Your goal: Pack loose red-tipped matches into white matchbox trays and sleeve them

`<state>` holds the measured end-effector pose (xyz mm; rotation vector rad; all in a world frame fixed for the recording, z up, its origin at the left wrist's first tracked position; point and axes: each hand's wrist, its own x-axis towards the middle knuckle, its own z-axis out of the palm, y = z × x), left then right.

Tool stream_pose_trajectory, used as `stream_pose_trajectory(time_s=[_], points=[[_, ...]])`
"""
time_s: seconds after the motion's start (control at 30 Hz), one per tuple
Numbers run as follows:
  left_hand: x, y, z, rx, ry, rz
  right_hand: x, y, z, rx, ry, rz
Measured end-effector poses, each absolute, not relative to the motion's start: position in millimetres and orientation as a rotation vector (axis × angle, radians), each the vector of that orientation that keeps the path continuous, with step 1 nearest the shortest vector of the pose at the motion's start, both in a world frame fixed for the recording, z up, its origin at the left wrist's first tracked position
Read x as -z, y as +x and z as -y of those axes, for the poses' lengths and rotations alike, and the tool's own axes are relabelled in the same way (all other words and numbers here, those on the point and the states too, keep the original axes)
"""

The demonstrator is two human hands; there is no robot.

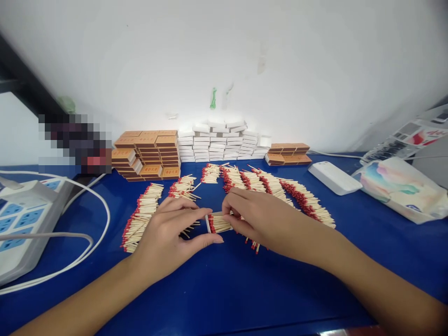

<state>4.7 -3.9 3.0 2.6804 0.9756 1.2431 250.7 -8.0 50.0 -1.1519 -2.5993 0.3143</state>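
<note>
A small white matchbox tray (209,224) with red-headed matches (220,225) in it is held between my hands, just above the blue table. My left hand (170,228) grips the tray's left end, thumb below and fingers above. At the right end, the curled fingers of my right hand (257,214) are closed on the match ends and hide that part of the tray. Rows of loose matches lie around: one pile (143,217) is left of my left hand, and another row (310,203) stretches behind my right wrist.
Against the wall stand orange matchboxes (150,154), stacked white trays (224,142) and more orange boxes (289,154). A power strip (31,219) with white cables lies left. At right are a white rectangular device (335,178) and a soft patterned pack (402,189).
</note>
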Motion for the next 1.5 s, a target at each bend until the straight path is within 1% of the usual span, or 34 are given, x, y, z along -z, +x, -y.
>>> stream_pose_trajectory(time_s=[0.13, 0.37, 0.43, 0.53, 0.67, 0.77, 0.93, 1.13, 1.5], points=[[-3, 5, 3, -1.232, 2.673, -0.975, -45, 247, 7, -0.178, -1.135, 2.59], [-5, 3, 3, -1.235, 2.666, -0.998, -52, 265, -6, -0.208, -1.086, 2.523], [-6, 3, 3, -1.236, 2.658, -1.002, -58, 287, -20, -0.195, -1.175, 2.449], [-6, 3, 4, -1.24, 2.65, -0.991, -60, 335, -47, -0.233, -1.426, 2.32], [-4, 2, 4, -1.25, 2.642, -0.98, -49, 400, -80, -0.305, -1.703, 2.24], [-3, 2, 4, -1.246, 2.642, -0.973, -39, 425, -93, -0.38, -1.806, 2.261], [-4, 2, 4, -1.248, 2.638, -0.97, -31, 423, -97, -0.421, -1.798, 2.404], [-4, 2, 4, -1.247, 2.654, -0.974, -26, 420, -101, -0.429, -1.806, 2.436], [-3, 2, 4, -1.226, 2.646, -0.985, -15, 425, -107, -0.282, -1.873, 2.407]])
